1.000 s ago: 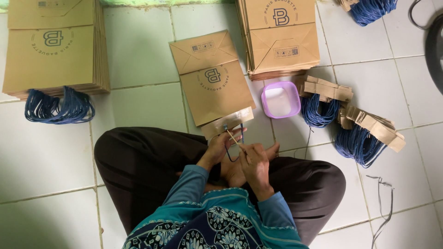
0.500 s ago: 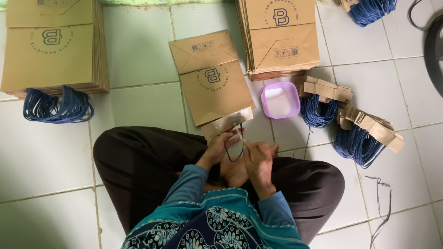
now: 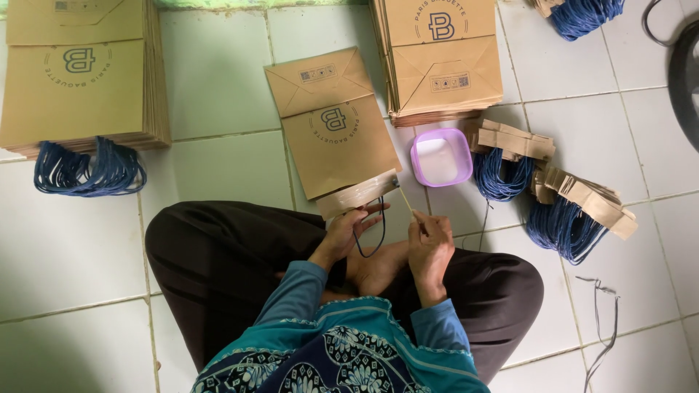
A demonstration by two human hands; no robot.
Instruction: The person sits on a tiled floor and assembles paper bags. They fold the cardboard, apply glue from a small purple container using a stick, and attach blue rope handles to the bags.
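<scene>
Two bare hands work over a floor of pale square tiles with dark grout lines; the person sits cross-legged on it, dark trousers, teal patterned top.

Paper bag: brown, flat, lying on the floor just beyond the left hand. Long axis runs away from the person, tilted a little leftward at the far end; folded bottom flap at the far end, open mouth toward the hands. A brown paper strip lies across the mouth edge.

Left hand: fingers partly curled, tips touching the strip at the bag's near edge, pinching a blue cord loop that hangs down toward the feet.

Right hand: clenched around a thin pale stick whose tip points up toward the corner of the strip.

Just beyond the right hand, a small purple-rimmed tub with white contents. Farther right of it, two bundles of blue cord handles with brown paper strips attached. Beyond the tub, a stack of flat bags. Well to the left of the left hand, another stack of bags with blue handles spilling from its near edge. Loose dark string on the tiles to the right of the right hand.
</scene>
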